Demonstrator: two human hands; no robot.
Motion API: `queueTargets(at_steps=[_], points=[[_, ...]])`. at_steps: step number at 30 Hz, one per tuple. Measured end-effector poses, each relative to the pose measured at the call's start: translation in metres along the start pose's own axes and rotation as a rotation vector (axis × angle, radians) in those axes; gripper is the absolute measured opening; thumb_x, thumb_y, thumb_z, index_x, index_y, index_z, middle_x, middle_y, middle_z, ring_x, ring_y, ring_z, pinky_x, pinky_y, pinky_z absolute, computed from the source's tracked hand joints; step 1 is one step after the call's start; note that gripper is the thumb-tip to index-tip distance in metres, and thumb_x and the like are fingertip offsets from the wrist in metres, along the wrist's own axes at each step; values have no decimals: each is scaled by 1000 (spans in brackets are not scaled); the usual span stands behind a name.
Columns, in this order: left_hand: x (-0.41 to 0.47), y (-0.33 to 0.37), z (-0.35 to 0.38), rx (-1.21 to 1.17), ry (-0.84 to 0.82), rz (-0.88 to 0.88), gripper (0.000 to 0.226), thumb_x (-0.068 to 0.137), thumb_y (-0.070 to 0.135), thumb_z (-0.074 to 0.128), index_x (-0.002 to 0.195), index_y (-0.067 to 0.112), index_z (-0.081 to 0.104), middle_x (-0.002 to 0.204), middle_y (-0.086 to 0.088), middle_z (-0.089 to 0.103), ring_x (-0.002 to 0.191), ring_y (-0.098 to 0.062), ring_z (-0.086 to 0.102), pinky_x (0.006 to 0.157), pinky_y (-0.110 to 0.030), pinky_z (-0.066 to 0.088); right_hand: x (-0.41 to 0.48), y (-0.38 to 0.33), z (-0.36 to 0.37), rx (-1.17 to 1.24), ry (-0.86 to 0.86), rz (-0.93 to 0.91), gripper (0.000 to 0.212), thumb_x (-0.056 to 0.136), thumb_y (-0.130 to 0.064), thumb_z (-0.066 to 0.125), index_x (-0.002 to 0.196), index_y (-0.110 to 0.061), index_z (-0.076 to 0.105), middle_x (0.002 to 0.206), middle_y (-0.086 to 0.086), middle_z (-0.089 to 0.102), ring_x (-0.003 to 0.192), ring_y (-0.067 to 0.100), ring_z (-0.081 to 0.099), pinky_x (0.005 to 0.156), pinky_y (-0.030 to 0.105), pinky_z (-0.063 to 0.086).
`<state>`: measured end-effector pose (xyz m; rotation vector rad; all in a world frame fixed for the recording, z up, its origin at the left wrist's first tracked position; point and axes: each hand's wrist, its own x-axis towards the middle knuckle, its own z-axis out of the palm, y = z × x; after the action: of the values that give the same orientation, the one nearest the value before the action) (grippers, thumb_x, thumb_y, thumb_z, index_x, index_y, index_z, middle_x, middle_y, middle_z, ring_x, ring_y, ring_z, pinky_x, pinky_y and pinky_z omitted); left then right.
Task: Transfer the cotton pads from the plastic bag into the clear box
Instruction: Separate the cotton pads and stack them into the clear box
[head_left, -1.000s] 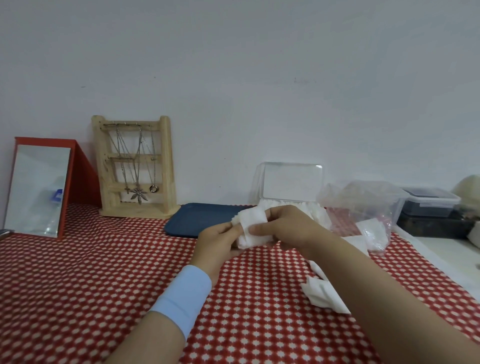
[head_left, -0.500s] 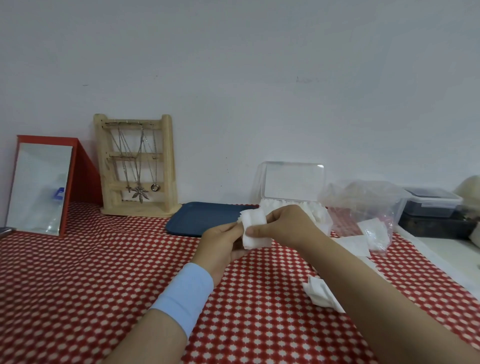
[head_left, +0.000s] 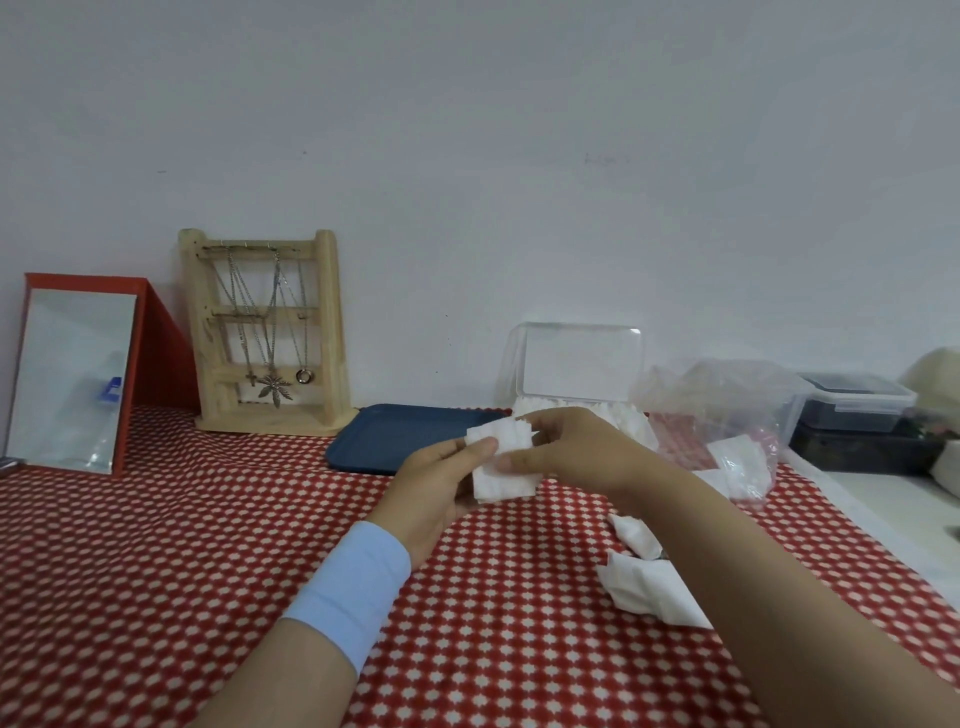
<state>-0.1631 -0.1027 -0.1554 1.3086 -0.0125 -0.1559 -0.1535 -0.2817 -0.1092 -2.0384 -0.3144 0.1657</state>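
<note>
**Two hands on one pad stack, held just before the box**

One pad stack (head_left: 503, 462) is held above the cloth (head_left: 208, 545), between both hands. It is pinched by the left hand (head_left: 436, 486) from the left, with the thumb laid on the front face near the top edge. It is pinched by the right hand (head_left: 576, 452) from the right, thumb on the front and fingers curled behind. The stack is held roughly upright, with its pad edges not quite lined up at the top. A blue wristband (head_left: 353, 587) is worn on the left wrist.

The box (head_left: 582, 364) is seen just behind the hands, lid raised upright, and white pads are packed in its base. The base is partly hidden by the right hand. The bag (head_left: 722, 410) is slumped just right of the box, open and crumpled, and a few pads (head_left: 743, 465) are left in its lower part. Loose pads (head_left: 649, 587) are scattered on the cloth under the right forearm, partly covered by it.

A blue tray (head_left: 405, 436) lies flat left of the box. A wooden stand (head_left: 265, 332) hung with necklaces is placed against the wall further left. A red-framed mirror (head_left: 67, 379) is propped at the far left. A dark lidded tub (head_left: 857, 410) is seen at the far right, off the cloth.
</note>
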Motion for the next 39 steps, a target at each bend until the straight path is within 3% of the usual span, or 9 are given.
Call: queueTargets(at_steps=[7,13,17,22,25,28,33,35,39], points=[[1,8,4,356,-25,117,39,88,14,77,124,25,66,111,6,77,101,-13,74,96,-39,58,4,8,-15,171,5,78,18,89,-20,74,105,-11,73,96,5,79,91,23,76,91,46,59],[15,35,11,570,-96,123,48,82,13,82,118,39,62,114,9,73,101,-8,72,92,-30,57,10,-1,-36,-1,-35,30,26,85,-31,79,107,-17,76,97,-1,79,90,17,75,83,35,62],[39,50,31,617,-111,194,63,82,15,83,135,29,52,123,8,64,105,-5,65,82,-18,55,23,-8,-69,-66,-8,52,26,90,-29,75,109,-11,74,97,4,78,90,20,75,80,33,62],[79,57,58,830,-21,284,45,91,34,71,130,30,49,120,12,58,108,-8,58,88,-24,49,36,-5,-110,26,198,129,24,100,-24,62,106,-1,66,87,18,76,74,27,76,62,35,62],[98,50,71,1126,-158,342,19,98,36,60,114,27,67,114,11,61,105,-9,58,81,-21,42,40,4,-122,-42,251,215,24,95,-19,70,104,3,67,85,22,76,61,22,73,56,29,61],[113,39,87,1398,-309,294,33,100,46,51,106,26,76,113,4,56,106,-13,46,92,-31,42,41,14,-128,-105,231,290,25,89,-14,77,102,6,70,84,21,76,58,20,72,55,26,59],[131,30,104,1467,-245,253,48,89,65,53,96,25,78,108,1,62,105,-19,54,92,-41,51,50,24,-128,-294,212,364,26,89,-24,74,102,-4,66,85,14,76,64,17,70,51,24,45],[134,30,107,1496,-235,292,38,85,60,60,94,27,77,100,3,65,98,-19,59,87,-41,55,52,24,-128,-351,200,395,27,90,-28,69,105,-7,62,84,11,74,62,17,67,50,24,40],[136,33,104,1536,-276,268,21,83,39,66,101,34,74,109,6,55,115,-18,51,90,-35,50,53,21,-129,-426,190,413,27,91,-29,65,105,-6,61,73,6,65,40,8,56,45,22,35]])
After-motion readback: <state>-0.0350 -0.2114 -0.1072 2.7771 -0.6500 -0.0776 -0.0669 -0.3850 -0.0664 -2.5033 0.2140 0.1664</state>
